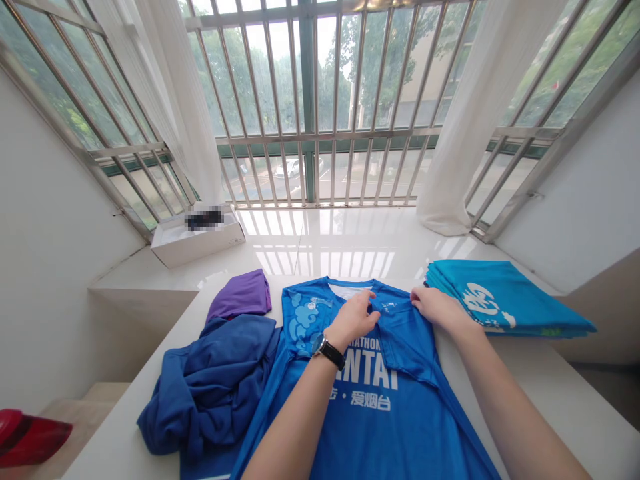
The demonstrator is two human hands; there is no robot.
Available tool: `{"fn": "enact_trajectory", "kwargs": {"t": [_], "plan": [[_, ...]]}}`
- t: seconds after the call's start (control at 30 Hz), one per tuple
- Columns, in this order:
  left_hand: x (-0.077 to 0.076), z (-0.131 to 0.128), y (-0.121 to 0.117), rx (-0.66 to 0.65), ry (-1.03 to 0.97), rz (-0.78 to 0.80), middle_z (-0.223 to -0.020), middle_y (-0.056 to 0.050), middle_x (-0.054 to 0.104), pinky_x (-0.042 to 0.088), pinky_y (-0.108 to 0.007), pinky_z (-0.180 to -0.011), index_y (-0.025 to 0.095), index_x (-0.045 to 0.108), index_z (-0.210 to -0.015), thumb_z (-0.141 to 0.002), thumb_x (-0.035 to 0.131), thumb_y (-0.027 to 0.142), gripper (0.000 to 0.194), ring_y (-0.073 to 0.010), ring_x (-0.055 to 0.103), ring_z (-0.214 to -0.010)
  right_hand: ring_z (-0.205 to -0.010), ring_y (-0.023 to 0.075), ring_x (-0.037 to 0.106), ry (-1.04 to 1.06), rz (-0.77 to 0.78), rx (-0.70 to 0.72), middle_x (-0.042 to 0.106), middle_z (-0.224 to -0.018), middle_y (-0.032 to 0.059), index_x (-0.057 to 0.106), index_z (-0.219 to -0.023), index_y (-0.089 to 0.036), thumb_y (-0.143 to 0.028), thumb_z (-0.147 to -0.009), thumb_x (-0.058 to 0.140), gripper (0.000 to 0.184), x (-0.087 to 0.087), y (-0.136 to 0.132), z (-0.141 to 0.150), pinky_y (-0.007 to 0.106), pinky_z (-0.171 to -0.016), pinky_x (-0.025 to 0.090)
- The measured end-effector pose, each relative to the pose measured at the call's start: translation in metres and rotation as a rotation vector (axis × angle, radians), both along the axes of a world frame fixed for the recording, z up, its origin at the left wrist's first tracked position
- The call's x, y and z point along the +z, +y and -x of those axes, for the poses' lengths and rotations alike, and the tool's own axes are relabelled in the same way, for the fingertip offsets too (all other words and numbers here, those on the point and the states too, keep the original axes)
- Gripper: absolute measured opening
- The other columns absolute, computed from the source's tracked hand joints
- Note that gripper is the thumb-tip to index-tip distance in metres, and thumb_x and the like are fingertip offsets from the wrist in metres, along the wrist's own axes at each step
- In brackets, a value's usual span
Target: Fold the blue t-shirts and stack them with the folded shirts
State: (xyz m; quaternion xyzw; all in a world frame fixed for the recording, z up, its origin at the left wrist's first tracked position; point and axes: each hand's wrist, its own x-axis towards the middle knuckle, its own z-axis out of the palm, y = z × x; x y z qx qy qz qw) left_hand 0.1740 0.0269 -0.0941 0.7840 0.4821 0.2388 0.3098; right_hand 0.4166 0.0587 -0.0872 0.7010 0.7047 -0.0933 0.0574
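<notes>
A blue printed T-shirt lies spread on the white table in front of me, collar away from me, with white lettering on its chest. One sleeve is folded inward over the front on the right. My left hand, wearing a black-strapped watch, rests on the shirt just below the collar, thumb and fingers apart. At the shirt's right shoulder, my right hand pinches the fabric edge. Left of the shirt lies a crumpled dark blue garment. A folded teal garment stack sits beyond my right hand.
Folded purple cloth lies behind the crumpled garment. An open white box with a blurred dark item stands on the glossy sill. White curtains hang before the barred window. A red object shows at lower left.
</notes>
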Motion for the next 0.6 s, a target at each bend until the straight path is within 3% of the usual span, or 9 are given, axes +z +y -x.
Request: {"fn": "enact_trajectory", "kwargs": {"t": [0.2,0.3,0.43,0.6], "plan": [[0.01,0.042,0.014,0.242,0.296,-0.142,-0.127,-0.014,0.06,0.042,-0.038,-0.104,0.015,0.056,-0.127,-0.091,0.05,0.028,0.039,-0.0274,0.052,-0.121,-0.098,0.0324,0.068,-0.031,0.012,-0.008,0.072,-0.106,0.0177,0.07,-0.1,-0.017,-0.025,-0.091,0.05,0.023,0.003,-0.002,0.0,0.036,-0.072,0.047],[-0.002,0.055,0.018,0.341,0.468,-0.136,-0.144,-0.018,0.048,0.032,-0.045,-0.113,0.013,0.05,-0.137,-0.093,0.049,0.035,0.049,-0.0322,0.038,-0.137,-0.101,0.0319,0.068,-0.021,-0.041,0.015,0.071,-0.11,0.0185,0.068,-0.105,-0.017,-0.027,-0.094,0.045,0.028,0.006,-0.001,0.009,0.037,-0.078,0.048],[-0.024,0.058,0.018,0.393,0.567,-0.144,-0.158,-0.016,0.032,0.017,-0.051,-0.12,0.012,0.037,-0.149,-0.098,0.036,0.046,0.062,-0.0332,0.023,-0.147,-0.112,0.0262,0.064,0.038,-0.086,0.101,0.066,-0.124,0.013,0.06,-0.123,-0.021,-0.034,-0.098,0.039,0.035,0.0,-0.001,0.035,0.033,-0.088,0.047],[-0.034,0.056,0.021,0.398,0.593,-0.189,-0.16,-0.015,0.028,0.014,-0.051,-0.12,0.012,0.035,-0.152,-0.098,0.028,0.05,0.066,-0.0322,0.021,-0.148,-0.113,0.0347,0.062,0.03,-0.043,0.091,0.056,-0.135,0.0208,0.046,-0.141,-0.016,-0.041,-0.1,0.032,0.05,-0.017,-0.005,0.052,0.043,-0.086,0.049]]}}
